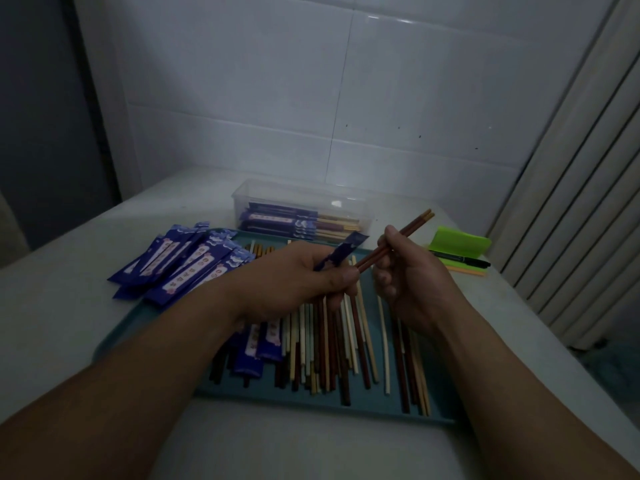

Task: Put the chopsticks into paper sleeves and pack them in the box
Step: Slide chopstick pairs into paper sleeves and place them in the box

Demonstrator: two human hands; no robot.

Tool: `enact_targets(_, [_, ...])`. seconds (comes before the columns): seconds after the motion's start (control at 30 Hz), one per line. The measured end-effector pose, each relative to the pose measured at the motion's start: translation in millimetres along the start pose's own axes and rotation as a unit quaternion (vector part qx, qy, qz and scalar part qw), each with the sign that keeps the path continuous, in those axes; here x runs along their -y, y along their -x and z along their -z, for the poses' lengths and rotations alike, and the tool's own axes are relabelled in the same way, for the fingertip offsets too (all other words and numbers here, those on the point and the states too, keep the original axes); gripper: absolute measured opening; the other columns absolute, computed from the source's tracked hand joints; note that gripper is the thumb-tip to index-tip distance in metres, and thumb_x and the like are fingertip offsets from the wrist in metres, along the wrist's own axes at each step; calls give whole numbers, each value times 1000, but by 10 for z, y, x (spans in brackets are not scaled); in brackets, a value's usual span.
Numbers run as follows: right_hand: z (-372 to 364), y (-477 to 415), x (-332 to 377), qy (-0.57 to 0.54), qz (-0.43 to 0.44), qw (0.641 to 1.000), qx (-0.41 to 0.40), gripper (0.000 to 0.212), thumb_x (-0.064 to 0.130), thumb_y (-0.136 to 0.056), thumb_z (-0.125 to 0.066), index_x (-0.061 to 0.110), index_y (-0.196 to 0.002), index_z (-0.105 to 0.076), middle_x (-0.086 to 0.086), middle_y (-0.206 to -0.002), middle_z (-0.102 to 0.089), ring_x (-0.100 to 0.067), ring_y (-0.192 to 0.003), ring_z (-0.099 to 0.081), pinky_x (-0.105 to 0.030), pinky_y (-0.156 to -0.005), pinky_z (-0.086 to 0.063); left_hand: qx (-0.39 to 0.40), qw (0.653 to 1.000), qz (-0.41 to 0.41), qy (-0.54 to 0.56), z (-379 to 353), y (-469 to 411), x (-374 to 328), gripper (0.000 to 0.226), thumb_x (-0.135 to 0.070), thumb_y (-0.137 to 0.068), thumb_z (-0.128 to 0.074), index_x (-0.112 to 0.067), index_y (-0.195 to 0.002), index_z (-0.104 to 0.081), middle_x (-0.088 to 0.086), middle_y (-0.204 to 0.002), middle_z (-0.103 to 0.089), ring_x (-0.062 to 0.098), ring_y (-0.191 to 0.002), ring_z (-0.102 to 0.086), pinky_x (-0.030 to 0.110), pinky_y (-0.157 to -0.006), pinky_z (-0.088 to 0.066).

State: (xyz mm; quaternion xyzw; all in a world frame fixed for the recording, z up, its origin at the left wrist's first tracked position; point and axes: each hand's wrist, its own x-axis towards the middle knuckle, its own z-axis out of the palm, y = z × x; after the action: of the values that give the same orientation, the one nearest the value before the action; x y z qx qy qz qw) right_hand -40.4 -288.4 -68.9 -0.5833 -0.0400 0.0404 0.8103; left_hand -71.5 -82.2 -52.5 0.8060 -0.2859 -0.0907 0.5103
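While L hand (298,278) pinches blue sleeve (346,249), R hand (412,282) grips prob. two red chopsticks (412,225), both raised.

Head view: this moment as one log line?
left hand: holds blue sleeve | right hand: grips chopstick pair | pair not yet sleeved | box: partly filled

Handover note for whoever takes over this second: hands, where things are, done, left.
Left hand: grips one blue sleeve.
Right hand: pinches a red-brown chopstick pair, lower ends by the left fingers, not yet in the sleeve.
Done: several sleeved pairs lie in the clear box.
Left: insert this pair and box it. Many loose chopsticks remain on the teal tray, with empty sleeves piled at its left edge.
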Motion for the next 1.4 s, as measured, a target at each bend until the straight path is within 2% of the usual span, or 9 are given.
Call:
enact_targets(0.1, [3, -5, 26, -5, -4, 1000, 13, 26, 33, -104, -53, 19, -83, -57, 2, -60, -48, -10, -45, -44, -19, -38, -30, 9, 1000, 0, 16, 5, 6, -15, 26, -34, -104, -54, -18, -90, -70, -5, -74, -65, 5, -69, -59, 17, -68, -48])
enact_targets(0.23, [86, -33, 63, -36, -11, 999, 14, 25, 31, -103, -53, 19, -81, -56, 3, -61, -45, -10, -45, -39, -18, -37, -26, -18, 999, 21, -29, 51, -21, 52, 35, -41, -105, -52, -25, -75, -59, -5, -67, -51, 9, -61, -46, 30, -67, -40])
enact_targets(0.33, [163, -85, 46, -16, 1, 999, -52, 26, 31, -104, -51, 19, -81, -55, 2, -61, -47, -11, -45, -40, -20, -37, -27, -78, 988, 38, -125, 60, -57, 149, 44, -64, -97, -48, -21, -88, -55, -3, -76, -54, 11, -66, -50, 34, -68, -40])
enact_targets(0.43, [236, -106, 35, -6, 29, 992, -124, 27, 31, -105, -50, 19, -82, -55, 3, -60, -49, -11, -45, -41, -21, -39, -29, -89, 970, 39, -221, 53, -56, 218, 47, -78, -91, -32, -39, -107, -51, -9, -98, -65, 7, -86, -61, 30, -71, -45])
enact_targets(0.5, [264, -101, 41, -14, 38, 989, -144, 28, 30, -106, -50, 19, -81, -54, 2, -59, -49, -11, -45, -41, -21, -40, -28, -82, 961, 18, -262, 51, -70, 250, 46, -75, -94, -28, -42, -119, -49, -10, -113, -66, 8, -96, -62, 32, -76, -45])
enact_targets(0.63, [254, -104, 86, -27, 67, 987, -146, 30, 30, -106, -48, 19, -79, -53, 3, -58, -49, -12, -45, -40, -22, -40, -30, -108, 941, -22, -319, 51, -93, 295, 40, -63, -99, -44, -37, -129, -53, -11, -123, -62, 7, -103, -56, 30, -80, -40])
enact_targets(0.83, [214, -83, 142, -33, 113, 988, -103, 30, 27, -106, -45, 18, -78, -50, 3, -59, -46, -14, -46, -39, -25, -43, -29, -125, 938, -52, -320, 38, -109, 340, 27, -57, -100, -52, -36, -118, -54, -20, -102, -54, 3, -89, -52, 30, -72, -37])
enact_targets(0.9, [198, -79, 127, -20, 119, 988, -91, 30, 27, -106, -46, 18, -78, -51, 2, -58, -46, -15, -46, -39, -26, -43, -29, -124, 941, -52, -310, 35, -107, 346, 22, -56, -100, -53, -38, -113, -53, -21, -99, -55, 4, -88, -54, 24, -68, -37])
enact_targets(1.4, [84, -36, 50, 85, 154, 981, -77, 25, 30, -106, -53, 14, -87, -55, -3, -63, -54, -17, -46, -45, -24, -44, -32, -133, 945, -43, -297, -28, -113, 315, 28, -57, -99, -53, -36, -117, -54, -12, -109, -65, 6, -94, -59, 29, -76, -48])
